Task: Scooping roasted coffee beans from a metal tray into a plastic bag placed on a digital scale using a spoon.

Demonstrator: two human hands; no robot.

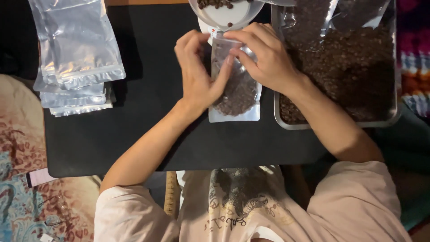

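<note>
Head view: a clear pouch point(236, 89) partly filled with dark coffee beans lies flat on the black bench point(134, 134), its sealed bottom edge toward the person and its mouth pointing away. The left hand point(197, 71) rests on the pouch's left side, fingers curled and pinching at its upper left edge. The right hand point(264, 56) comes over from the right, thumb and fingertips pressed on the pouch's top strip, so both hands grip the mouth of the pouch between them. Just beyond the mouth, touching or nearly touching it, sits a white dish point(226, 15) with a few beans in it; whether it is part of a scale cannot be told. Just to the right of the pouch stands a metal tray point(286, 122) heaped with roasted beans, with crumpled clear plastic point(309, 18) lying over its far end. Well apart to the left, at the bench's far corner, lies a stack of empty silver-and-clear pouches point(76, 58). A patterned cloth point(18, 179) lies beside the bench on the left.
</note>
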